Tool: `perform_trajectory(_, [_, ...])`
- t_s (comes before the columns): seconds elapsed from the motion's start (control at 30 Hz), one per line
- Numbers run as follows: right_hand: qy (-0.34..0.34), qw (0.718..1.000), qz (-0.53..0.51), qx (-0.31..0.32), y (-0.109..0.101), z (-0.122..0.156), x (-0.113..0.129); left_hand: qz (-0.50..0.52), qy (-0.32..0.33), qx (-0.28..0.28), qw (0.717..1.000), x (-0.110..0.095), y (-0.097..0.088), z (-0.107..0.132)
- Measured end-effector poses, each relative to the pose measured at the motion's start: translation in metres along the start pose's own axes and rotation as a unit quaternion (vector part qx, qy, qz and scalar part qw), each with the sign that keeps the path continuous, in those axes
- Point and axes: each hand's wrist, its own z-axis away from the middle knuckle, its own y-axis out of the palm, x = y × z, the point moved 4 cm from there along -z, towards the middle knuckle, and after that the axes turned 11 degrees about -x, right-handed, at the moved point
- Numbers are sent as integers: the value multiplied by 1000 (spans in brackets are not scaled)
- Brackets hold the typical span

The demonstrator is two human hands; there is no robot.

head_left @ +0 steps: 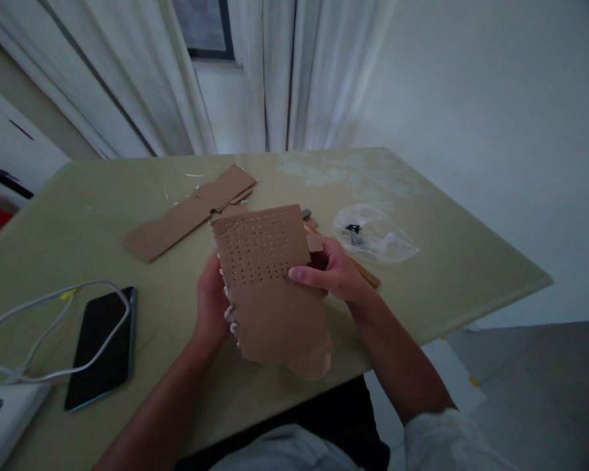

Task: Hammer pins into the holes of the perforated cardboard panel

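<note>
Between my hands, above the table's near edge, is a brown cardboard piece with rows of small punched holes in its upper half. White lumpy material, perhaps dried glue, runs down its left edge. My left hand supports it from the left, its fingers hidden behind the board. On the right side my right hand grips it, thumb on the front face near the lowest holes. A small cardboard flap sticks out by my right fingers. A rounded cardboard part shows at the bottom.
Cut cardboard strips lie at the back left. A clear plastic bag with small dark bits sits right of a wooden stick, partly hidden. A phone, white cable and white device occupy the left side.
</note>
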Motion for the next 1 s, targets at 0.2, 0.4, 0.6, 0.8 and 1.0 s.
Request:
perform_trajectory(0.2, [-15, 999, 12, -32, -1, -4, -3, -98, 139, -223, 960, -41, -28, -5])
perform_trajectory(0.4, [-53, 998, 39, -20, 2, -6, -5, -152, 378, -106, 907, -70, -9, 23])
perform_trajectory(0.6, [-42, 998, 49, 2, 5, -5, -8, -69, 388, -95, 914, -63, 0, 22])
perform_trajectory(0.8, [-27, 998, 61, -6, 7, -3, -5, -6, 415, -77, 906, -64, 0, 24])
perform_trajectory(1.0, [-32, 998, 62, 1, 9, -2, -1, 19, 424, -74, 902, -63, 1, 24])
